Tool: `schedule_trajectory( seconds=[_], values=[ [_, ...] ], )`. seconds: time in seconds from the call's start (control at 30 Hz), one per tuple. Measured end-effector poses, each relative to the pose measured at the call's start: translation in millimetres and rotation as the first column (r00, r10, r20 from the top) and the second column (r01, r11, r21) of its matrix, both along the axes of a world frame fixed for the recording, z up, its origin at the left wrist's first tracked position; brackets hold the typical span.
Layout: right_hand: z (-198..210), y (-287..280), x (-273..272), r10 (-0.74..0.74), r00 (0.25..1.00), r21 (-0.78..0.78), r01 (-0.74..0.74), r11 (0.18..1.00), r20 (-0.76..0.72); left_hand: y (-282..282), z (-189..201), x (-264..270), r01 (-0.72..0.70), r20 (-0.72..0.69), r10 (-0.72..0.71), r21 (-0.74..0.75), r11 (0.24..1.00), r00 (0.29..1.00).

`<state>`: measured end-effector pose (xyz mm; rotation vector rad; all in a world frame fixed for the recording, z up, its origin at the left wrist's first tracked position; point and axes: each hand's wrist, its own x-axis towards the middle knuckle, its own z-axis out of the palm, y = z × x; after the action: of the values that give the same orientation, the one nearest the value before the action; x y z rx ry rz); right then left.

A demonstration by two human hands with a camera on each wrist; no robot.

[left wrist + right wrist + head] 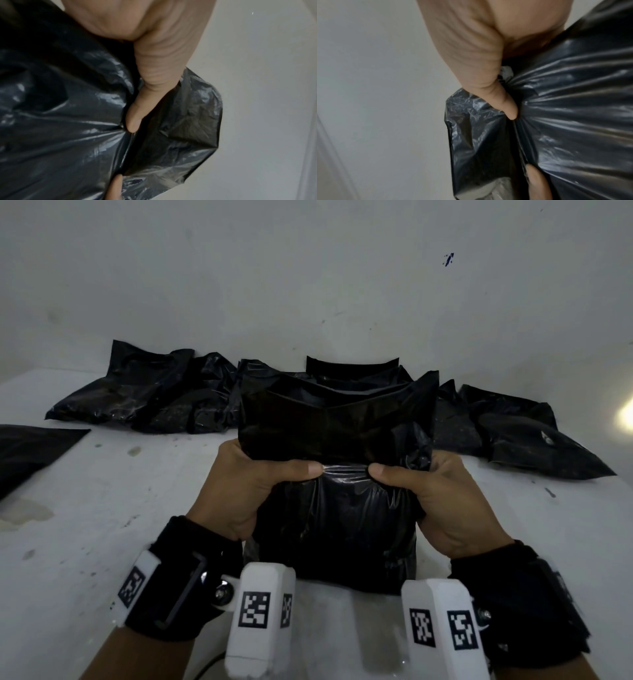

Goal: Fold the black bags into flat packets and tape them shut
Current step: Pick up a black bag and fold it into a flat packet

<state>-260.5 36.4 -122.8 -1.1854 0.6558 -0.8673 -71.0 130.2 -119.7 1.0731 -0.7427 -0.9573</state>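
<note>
A filled black plastic bag (pixel 337 529) stands upright on the white table in front of me, its loose top part (pixel 329 419) standing up above a crease. My left hand (pixel 253 474) grips the bag's left side, thumb pressed on the front at the crease. My right hand (pixel 421 484) grips the right side the same way, the two thumb tips nearly meeting. The left wrist view shows my left thumb (pixel 137 119) pinching the glossy bag (pixel 60 121) at the fold. In the right wrist view my right thumb (pixel 506 106) digs into gathered plastic (pixel 573 121). No tape is visible.
Several other black bags (pixel 147 398) lie in a row along the back wall, more at the right (pixel 520 436). Another black bag (pixel 27 453) sticks in from the left edge. The white table (pixel 102 525) is stained.
</note>
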Motion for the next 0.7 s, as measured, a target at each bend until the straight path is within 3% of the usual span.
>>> schedule_trajectory(
  seconds=[0.33,0.5,0.7],
  values=[
    [-5.0,-13.6,-14.3,0.09,0.995,-0.055,-0.092,0.994,-0.035,-1.4,-4.5,10.5,-0.016,0.038,0.014,0.033,0.999,0.999],
    [-8.0,-17.7,-15.8,0.074,0.996,-0.017,-0.075,0.997,-0.04,-1.0,-7.3,19.6,0.015,-0.044,-0.011,0.092,0.996,0.999],
    [-9.1,-17.4,-16.2,0.102,0.994,0.002,-0.102,0.995,-0.03,4.6,-7.3,33.0,0.028,0.037,-0.032,0.12,0.992,0.999]
  ],
)
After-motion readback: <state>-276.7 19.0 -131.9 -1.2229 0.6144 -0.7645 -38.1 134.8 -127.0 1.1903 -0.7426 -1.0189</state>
